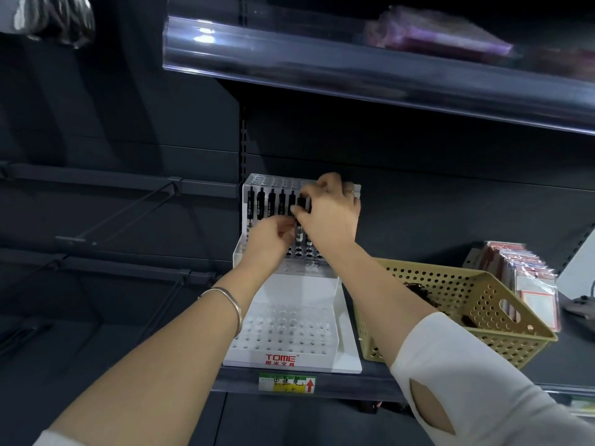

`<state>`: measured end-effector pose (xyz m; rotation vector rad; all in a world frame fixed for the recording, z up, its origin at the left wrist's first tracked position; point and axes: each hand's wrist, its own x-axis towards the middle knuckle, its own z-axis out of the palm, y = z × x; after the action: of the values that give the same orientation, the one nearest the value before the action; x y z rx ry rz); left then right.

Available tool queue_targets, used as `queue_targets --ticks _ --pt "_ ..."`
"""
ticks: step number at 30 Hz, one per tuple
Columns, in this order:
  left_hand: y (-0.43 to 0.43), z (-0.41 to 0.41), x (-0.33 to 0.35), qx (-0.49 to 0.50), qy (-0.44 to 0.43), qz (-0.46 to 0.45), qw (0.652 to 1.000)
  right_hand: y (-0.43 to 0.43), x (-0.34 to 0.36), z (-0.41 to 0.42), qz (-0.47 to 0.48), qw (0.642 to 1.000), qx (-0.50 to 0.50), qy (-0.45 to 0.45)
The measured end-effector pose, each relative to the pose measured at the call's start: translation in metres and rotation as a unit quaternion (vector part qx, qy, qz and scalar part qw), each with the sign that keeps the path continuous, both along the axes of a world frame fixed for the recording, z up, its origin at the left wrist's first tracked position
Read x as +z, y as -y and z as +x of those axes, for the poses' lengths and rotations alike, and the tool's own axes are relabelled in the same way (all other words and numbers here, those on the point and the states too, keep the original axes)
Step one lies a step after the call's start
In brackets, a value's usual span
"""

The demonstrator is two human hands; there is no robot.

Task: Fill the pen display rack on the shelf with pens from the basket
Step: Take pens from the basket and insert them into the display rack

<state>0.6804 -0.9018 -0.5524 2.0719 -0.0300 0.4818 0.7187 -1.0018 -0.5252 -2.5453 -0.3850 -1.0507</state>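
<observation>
Location type: retail shop, stationery section. Indicators:
- Dark metal shelving mounted on a slotted upright (243,136).
- A clear ticket strip (322,69) along the front edge of the upper shelf.
- A price label (287,383) with handwritten characters and a red arrow, on the front edge of the shelf (231,383).
- A white pen display rack (309,294) marked TOME.
- Peg hooks (128,214) at left.
- Packaged goods (528,278) at the shelf's right end.

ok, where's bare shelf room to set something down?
Free: dark shelf behind the basket, between rack and packets at right. Crowded: rack's back row, where left hand and right hand meet at the pens; basket hugs rack's right side.
</observation>
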Motion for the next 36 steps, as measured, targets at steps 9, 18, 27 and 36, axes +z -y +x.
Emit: queue_targets --ticks 9,18,27,36 --pt "0.015 0.03 0.001 0.106 -0.012 0.075 0.991 0.008 0.005 0.013 0.056 0.99 0.059 -0.119" --pt "0.014 0.019 -0.014 0.145 0.017 0.122 0.982 0.028 -0.011 0.013 0.14 0.984 0.097 -0.057" --pt "0.091 -0.001 -0.015 -0.051 0.086 0.148 0.984 0.136 -0.059 -0.002 0.245 0.944 -0.001 -0.22" --pt "0.171 0.021 -0.044 -0.178 -0.068 0.223 0.956 0.234 -0.074 -0.004 0.123 0.9 -0.004 -0.418"
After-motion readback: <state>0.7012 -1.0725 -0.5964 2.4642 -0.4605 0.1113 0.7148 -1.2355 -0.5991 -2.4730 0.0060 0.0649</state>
